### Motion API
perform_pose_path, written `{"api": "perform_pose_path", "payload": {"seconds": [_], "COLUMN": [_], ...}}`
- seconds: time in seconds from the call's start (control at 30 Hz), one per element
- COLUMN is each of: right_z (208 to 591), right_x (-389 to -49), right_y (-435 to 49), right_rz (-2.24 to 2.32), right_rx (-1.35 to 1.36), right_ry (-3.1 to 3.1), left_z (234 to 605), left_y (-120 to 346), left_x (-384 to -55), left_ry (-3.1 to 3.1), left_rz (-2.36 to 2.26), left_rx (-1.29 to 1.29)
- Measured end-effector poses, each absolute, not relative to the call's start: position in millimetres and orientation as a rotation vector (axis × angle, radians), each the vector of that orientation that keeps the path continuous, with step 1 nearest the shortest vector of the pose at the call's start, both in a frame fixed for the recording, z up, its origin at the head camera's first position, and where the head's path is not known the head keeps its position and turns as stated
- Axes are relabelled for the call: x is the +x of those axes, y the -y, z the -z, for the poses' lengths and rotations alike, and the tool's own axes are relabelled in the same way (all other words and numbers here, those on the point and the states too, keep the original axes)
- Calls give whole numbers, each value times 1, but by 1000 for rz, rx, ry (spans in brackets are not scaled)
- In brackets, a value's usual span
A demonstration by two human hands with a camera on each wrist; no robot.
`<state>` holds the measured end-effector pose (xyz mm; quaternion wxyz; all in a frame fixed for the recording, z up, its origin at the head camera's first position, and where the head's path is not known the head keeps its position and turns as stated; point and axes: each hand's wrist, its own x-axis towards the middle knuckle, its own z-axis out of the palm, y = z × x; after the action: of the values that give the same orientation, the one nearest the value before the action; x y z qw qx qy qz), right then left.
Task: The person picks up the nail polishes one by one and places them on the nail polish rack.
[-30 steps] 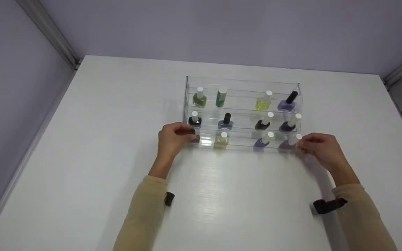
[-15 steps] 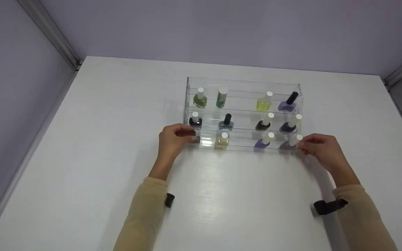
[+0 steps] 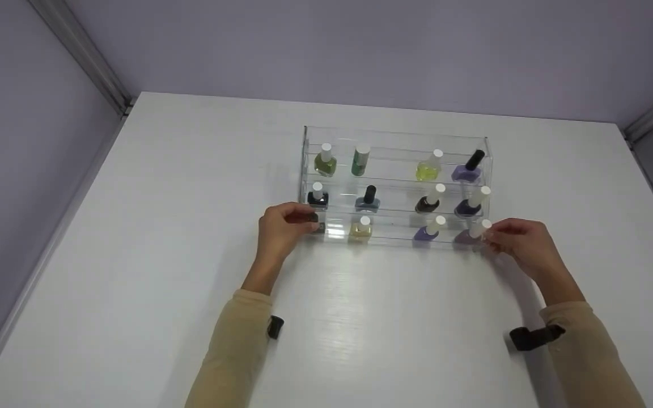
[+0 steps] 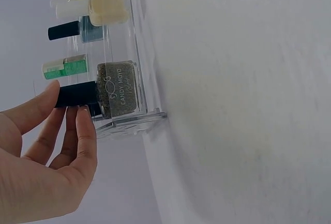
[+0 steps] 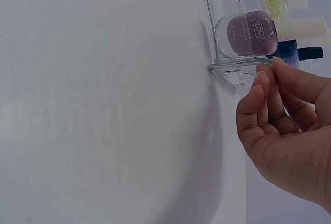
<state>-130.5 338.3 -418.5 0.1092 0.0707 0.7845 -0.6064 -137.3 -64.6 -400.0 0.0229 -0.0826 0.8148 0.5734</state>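
Note:
A clear acrylic tiered rack [image 3: 394, 242] stands on the white table, with nail polish bottles on its three steps. My left hand [image 3: 282, 226] is at its front left corner, thumb and fingers around the black cap of a glittery grey nail polish bottle [image 4: 119, 89], which sits on the lowest step. At the front right corner my right hand [image 3: 522, 246] pinches the rack's side edge with thumb and index finger. Beside those fingertips stands a mauve nail polish bottle [image 5: 253, 33] with a white cap. Some of the right fingertips are hidden in the head view.
Yellow [image 3: 360, 229] and violet [image 3: 425, 233] bottles share the lowest step. Dark and grey-blue bottles [image 3: 367, 204] stand on the middle one. Green [image 3: 325, 165], yellow-green [image 3: 427, 171] and lilac [image 3: 466, 173] bottles are on top. A purple-grey wall [image 3: 360, 51] rises behind the table.
Both hands stay at the rack's front corners, and the rack and bottles keep their places. The head view has tilted very slightly.

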Motion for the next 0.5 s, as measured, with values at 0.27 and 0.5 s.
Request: {"api": "perform_pose_path", "payload": {"seconds": [0.27,0.5], "right_z": [419,419], "right_x": [-130,-130], "right_y": [-337,-337], "right_rz": [1762,1768], "right_rx": [232,229], "right_ry": [-2332,-2329], "left_z": [400,401], "left_y": [65,65], "left_x": [-136,-136], "left_ry": [-2517,-2523], "left_rz": [-1778,-1758], "left_rx": [-267,-268]}}
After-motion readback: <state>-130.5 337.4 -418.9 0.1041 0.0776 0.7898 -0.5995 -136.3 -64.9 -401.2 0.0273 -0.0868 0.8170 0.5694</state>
